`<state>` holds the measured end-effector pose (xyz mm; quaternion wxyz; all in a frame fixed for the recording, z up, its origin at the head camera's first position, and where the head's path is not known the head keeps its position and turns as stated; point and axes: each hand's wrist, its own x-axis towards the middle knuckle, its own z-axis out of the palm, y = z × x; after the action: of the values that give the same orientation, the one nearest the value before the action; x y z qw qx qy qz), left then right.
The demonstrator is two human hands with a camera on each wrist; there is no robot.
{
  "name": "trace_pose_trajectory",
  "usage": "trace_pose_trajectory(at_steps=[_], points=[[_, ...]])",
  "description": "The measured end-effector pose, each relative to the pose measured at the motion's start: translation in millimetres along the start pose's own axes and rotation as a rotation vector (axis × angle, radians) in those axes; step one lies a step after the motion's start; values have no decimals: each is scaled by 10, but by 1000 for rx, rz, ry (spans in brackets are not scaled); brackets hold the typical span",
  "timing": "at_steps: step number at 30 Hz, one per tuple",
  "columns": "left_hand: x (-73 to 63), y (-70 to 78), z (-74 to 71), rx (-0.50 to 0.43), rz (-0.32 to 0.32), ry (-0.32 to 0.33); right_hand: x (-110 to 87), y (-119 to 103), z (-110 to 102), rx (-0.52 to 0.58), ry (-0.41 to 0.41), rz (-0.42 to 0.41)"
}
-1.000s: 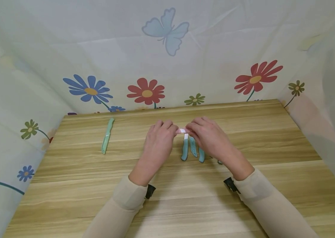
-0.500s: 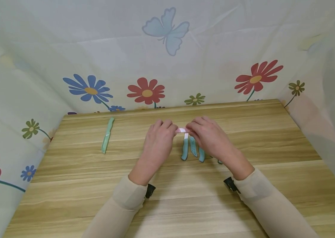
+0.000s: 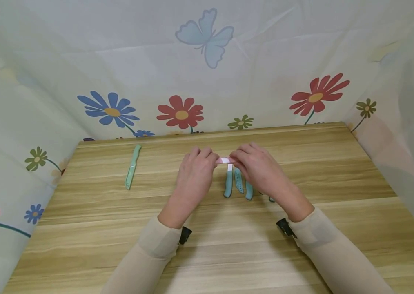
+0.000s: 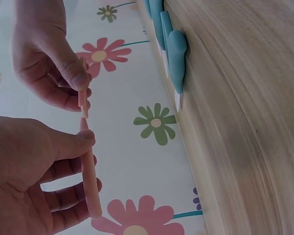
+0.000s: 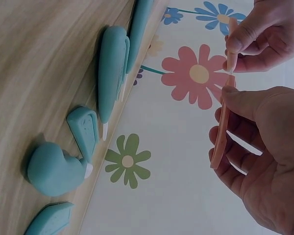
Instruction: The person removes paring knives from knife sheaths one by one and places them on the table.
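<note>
A pink knife with a white blade (image 3: 225, 160) is held level above the wooden table, between both hands. My left hand (image 3: 196, 171) pinches its smooth, rounded handle (image 4: 89, 183), thumb on top and fingers beneath. With thumb and fingers, my right hand (image 3: 260, 169) grips the flat pink sheath (image 5: 220, 134). A short stretch of white shows between the two pink pieces in the head view; how far the blade sits in the sheath cannot be told. Below lie a blue knife (image 3: 228, 183) with some white blade showing, a blue sheath (image 3: 239, 181) and another blue handle (image 3: 249, 192).
A light green knife (image 3: 132, 167) lies alone at the left of the wooden table (image 3: 93, 228). Another dark-tipped piece (image 3: 272, 199) is mostly hidden under the right wrist. A flowered cloth (image 3: 265, 81) rises behind the table's far edge and along both sides.
</note>
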<state>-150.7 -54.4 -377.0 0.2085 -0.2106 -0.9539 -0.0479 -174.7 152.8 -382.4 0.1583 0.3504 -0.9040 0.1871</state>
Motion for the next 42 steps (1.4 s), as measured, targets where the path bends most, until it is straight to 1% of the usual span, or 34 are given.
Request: trace_pose_trajectory(at_steps=[6, 16, 26, 35, 42], points=[[3, 4, -18, -3, -14, -15, -4, 7, 1, 12, 20, 7], [7, 0, -27, -2, -19, -25, -12, 10, -8, 12, 9, 14], [-1, -8, -17, 6, -13, -7, -13, 11, -12, 6, 3, 6], [-3, -13, -8, 1, -9, 15, -12, 14, -16, 5, -3, 19], [-3, -12, -9, 4, -20, -3, -13, 16, -19, 6, -1, 19]])
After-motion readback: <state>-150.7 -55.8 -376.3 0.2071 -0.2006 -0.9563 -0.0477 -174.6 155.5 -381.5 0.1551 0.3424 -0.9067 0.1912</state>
